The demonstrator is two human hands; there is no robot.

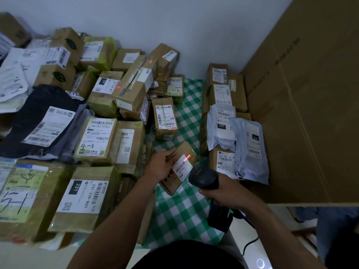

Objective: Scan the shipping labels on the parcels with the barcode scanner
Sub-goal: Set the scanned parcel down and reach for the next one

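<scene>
My left hand (160, 166) holds a small brown cardboard parcel (189, 152) tilted above the green-checked cloth, its white shipping label (181, 167) facing up. My right hand (223, 191) grips a black barcode scanner (204, 177) by its handle, with the head pointing at the label from the lower right. A red scan line (188, 157) glows across the label's upper corner. The scanner's cable (250, 241) trails down to the lower right.
Many labelled cardboard boxes and poly bags (93, 140) cover the left and middle. A smaller stack of parcels (229, 121) stands on the right, against a large cardboard sheet (303, 113). The checked cloth (184, 210) shows between the piles. A white wall is behind.
</scene>
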